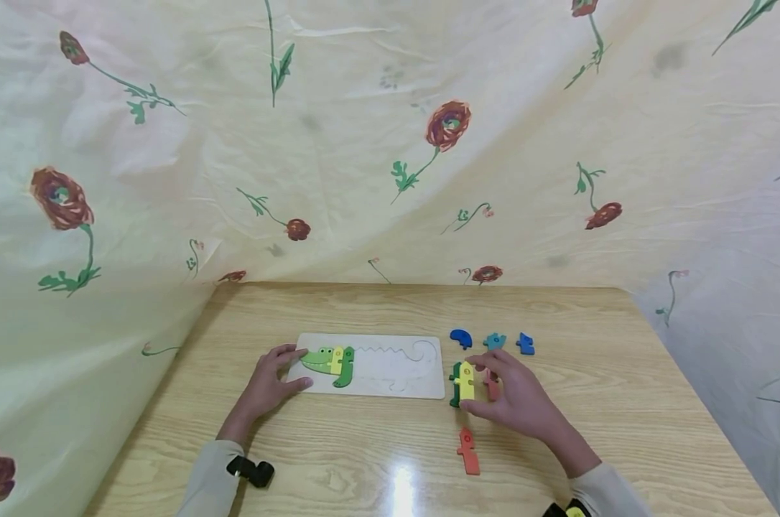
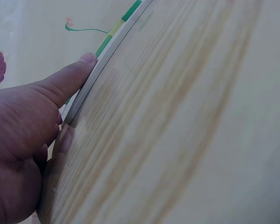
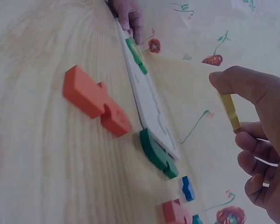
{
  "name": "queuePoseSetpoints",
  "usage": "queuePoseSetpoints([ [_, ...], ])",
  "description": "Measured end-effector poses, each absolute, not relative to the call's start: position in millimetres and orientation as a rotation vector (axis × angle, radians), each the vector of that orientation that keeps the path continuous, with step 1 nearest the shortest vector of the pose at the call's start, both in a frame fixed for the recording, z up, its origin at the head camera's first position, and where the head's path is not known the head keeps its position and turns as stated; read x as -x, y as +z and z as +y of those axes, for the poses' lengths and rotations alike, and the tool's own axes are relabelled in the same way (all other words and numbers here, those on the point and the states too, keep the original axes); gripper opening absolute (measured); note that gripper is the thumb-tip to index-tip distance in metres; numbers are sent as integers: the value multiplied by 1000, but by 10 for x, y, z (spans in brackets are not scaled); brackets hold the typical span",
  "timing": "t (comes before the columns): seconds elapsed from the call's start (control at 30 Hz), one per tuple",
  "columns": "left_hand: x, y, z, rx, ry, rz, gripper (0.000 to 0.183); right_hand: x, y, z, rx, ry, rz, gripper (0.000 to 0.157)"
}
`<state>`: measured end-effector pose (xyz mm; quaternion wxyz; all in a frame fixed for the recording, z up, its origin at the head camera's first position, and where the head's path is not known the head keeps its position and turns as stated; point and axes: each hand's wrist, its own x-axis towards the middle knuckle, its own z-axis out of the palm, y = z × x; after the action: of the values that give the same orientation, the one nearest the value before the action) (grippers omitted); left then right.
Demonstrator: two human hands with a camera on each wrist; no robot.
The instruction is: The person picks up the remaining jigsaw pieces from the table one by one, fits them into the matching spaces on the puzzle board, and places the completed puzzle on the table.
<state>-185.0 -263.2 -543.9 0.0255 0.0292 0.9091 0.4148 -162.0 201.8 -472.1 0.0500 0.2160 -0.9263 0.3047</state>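
A white puzzle board (image 1: 396,373) lies on the table, with a green crocodile head (image 1: 315,361), a yellow piece and a green leg piece fitted at its left end. My left hand (image 1: 275,380) rests at the board's left edge, thumb and fingers on its rim. Between thumb and fingertips my right hand (image 1: 516,395) pinches a yellow puzzle piece (image 3: 230,111), held up off the table. Under it in the head view, a dark green piece (image 3: 156,151) lies beside the board's right end. A pink-red piece (image 1: 491,385) is partly hidden behind the right hand.
Beyond the right hand lie a dark blue piece (image 1: 461,337), a teal piece (image 1: 495,340) and a blue piece (image 1: 526,344). An orange-red piece (image 1: 468,452) is nearer the front. A flowered cloth (image 1: 364,143) hangs behind the wooden table (image 1: 338,459).
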Motion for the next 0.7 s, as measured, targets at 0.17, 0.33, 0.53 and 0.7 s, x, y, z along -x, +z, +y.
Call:
queuePoseSetpoints([
  [0.17,1850,-5440,-2632,-86,1284,2810,69,1678,-4695,1934,-698,925,-2789,65],
  [0.33,1861,-5455,-2639,-76,1281,2809,70,1734,-4677,1843,-679,921,-2797,66],
  [0.53,1867,-5457,-2644,-67,1278,2806,70,1818,-4671,1723,-661,922,-2770,67],
  [0.7,1868,-5448,-2631,-52,1271,2800,70,1888,-4665,1628,-668,954,-2748,66],
])
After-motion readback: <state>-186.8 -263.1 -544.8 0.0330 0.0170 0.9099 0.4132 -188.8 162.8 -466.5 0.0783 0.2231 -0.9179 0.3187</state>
